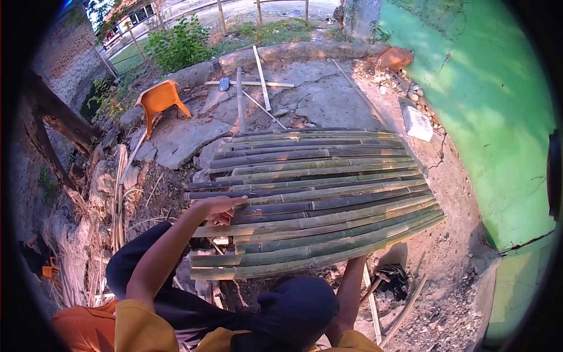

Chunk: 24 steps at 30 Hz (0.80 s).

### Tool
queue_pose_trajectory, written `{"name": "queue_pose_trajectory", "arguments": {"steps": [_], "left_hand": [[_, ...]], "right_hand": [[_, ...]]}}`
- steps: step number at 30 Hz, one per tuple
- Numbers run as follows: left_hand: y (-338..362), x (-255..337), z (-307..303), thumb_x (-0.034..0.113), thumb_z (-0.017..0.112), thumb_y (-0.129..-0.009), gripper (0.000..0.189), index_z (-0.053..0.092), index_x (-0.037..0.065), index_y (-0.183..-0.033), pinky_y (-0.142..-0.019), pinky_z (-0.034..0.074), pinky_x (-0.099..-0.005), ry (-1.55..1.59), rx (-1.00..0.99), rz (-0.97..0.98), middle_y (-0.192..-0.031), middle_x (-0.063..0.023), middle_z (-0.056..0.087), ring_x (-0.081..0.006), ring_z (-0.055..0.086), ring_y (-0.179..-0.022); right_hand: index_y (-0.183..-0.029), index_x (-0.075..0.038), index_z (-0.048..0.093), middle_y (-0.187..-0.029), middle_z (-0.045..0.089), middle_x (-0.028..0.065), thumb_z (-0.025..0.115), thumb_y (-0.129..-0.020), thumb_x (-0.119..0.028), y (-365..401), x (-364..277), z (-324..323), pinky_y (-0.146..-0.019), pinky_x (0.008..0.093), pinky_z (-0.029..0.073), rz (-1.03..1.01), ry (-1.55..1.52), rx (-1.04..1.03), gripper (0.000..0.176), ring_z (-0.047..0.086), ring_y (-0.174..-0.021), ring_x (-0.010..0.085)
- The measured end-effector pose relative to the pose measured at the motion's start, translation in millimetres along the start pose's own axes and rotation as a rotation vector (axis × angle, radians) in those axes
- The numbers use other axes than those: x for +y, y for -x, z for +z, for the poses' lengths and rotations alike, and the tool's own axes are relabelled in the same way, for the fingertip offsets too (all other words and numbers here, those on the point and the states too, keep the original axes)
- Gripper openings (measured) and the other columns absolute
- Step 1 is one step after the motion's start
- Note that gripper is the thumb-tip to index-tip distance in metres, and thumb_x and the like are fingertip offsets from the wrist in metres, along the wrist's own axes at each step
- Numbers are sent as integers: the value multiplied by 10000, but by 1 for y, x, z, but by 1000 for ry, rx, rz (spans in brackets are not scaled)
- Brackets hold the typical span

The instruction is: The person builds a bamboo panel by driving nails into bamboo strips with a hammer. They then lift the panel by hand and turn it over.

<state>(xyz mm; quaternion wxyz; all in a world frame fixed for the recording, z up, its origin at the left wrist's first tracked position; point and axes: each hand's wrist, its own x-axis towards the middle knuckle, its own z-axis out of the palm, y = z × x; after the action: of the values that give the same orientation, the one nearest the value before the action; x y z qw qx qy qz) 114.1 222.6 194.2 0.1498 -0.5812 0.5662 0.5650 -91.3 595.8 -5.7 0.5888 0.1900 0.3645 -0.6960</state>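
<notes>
Split bamboo slats (328,205) lie side by side in a slanted platform in front of me, their left ends uneven. My left hand (218,210) rests at the left part of the slats. Its index finger is stretched out along one slat, while the other fingers bend lower, over a gap between slats; I see nothing held in it. My right forearm (352,276) reaches up to the near edge of the platform, and the slats hide the hand itself. Below me are my dark-clad knees (299,308).
An orange plastic chair (159,102) stands at the back left. Wooden strips (261,79) and a blue item (224,84) lie on the cracked concrete. To the right are a white block (417,123) and a green wall (498,117). A black bag (394,281) lies near loose sticks (404,311).
</notes>
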Motion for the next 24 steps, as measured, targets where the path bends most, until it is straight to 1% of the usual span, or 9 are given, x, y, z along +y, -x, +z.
{"name": "queue_pose_trajectory", "arguments": {"steps": [4, 7, 13, 15, 17, 19, 20, 22, 24], "left_hand": [[47, 38, -28, 744, 528, -997, 1011, 530, -205, -1346, -968, 646, -395, -194, -186, 6, -1261, -331, 652, -337, 756, -1059], [76, 53, -39, 728, 520, -1011, 1018, 497, -217, -1389, -964, 648, -393, -83, -145, 28, -1325, -363, 627, -356, 751, -1085], [135, 71, -47, 676, 597, -1008, 971, 400, -114, -1537, -1065, 579, -445, -215, -40, 180, -1443, -369, 548, -385, 700, -1183], [206, 90, -25, 646, 680, -971, 1009, 337, -82, -1579, -1124, 510, -503, -689, 493, 434, -1463, -350, 541, -436, 651, -1251], [269, 106, 11, 685, 691, -936, 1054, 345, -85, -1567, -1197, 396, -547, -786, 638, 761, -1484, -338, 505, -464, 501, -1427], [320, 118, 55, 623, 762, -895, 1001, 378, 11, -1588, -1208, 385, -551, -944, 663, 988, -1571, -281, 443, -440, 434, -1492], [329, 116, 75, 623, 762, -895, 1001, 378, 11, -1588, -1208, 385, -551, -945, 671, 987, -1571, -281, 443, -440, 434, -1492], [341, 115, 107, 429, 778, -902, 866, 385, 166, -1628, -1216, 376, -546, -1212, 721, 1110, -1670, -204, 360, -413, 429, -1508], [326, 123, 119, 332, 731, -919, 800, 390, 193, -1628, -1221, 368, -554, -1305, 842, 1172, -1677, -196, 356, -400, 425, -1515]], "right_hand": [[-1433, -109, 621, -1446, 626, 133, 530, -1020, -655, -3, -76, 43, -1105, 550, 492, -230, -119, -54, 690, 593, -1296, 344], [-1428, -109, 624, -1440, 630, 134, 529, -1021, -652, -5, -121, 77, -1100, 550, 497, -364, -188, -113, 686, 598, -1291, 344], [-1420, -108, 630, -1429, 638, 134, 527, -1024, -647, 1, -191, 144, -1090, 551, 507, -568, -291, -238, 677, 606, -1281, 344], [-1417, -107, 633, -1425, 641, 134, 526, -1025, -646, 4, -207, 169, -1087, 551, 510, -610, -319, -288, 675, 609, -1277, 344], [-1414, -107, 635, -1422, 644, 135, 525, -1026, -644, 8, -225, 199, -1084, 551, 513, -657, -347, -338, 672, 612, -1274, 344], [-1411, -107, 637, -1418, 646, 135, 524, -1026, -643, 12, -240, 227, -1081, 551, 517, -689, -368, -384, 670, 614, -1270, 344], [-1410, -106, 638, -1416, 648, 135, 524, -1027, -642, 15, -247, 242, -1079, 551, 518, -708, -380, -413, 668, 616, -1269, 344], [-1407, -106, 640, -1412, 650, 135, 523, -1028, -640, 21, -262, 272, -1076, 551, 522, -734, -401, -471, 666, 619, -1265, 344], [-1404, -106, 642, -1409, 653, 135, 522, -1028, -639, 28, -276, 301, -1073, 551, 525, -759, -425, -517, 663, 621, -1262, 344]]}}
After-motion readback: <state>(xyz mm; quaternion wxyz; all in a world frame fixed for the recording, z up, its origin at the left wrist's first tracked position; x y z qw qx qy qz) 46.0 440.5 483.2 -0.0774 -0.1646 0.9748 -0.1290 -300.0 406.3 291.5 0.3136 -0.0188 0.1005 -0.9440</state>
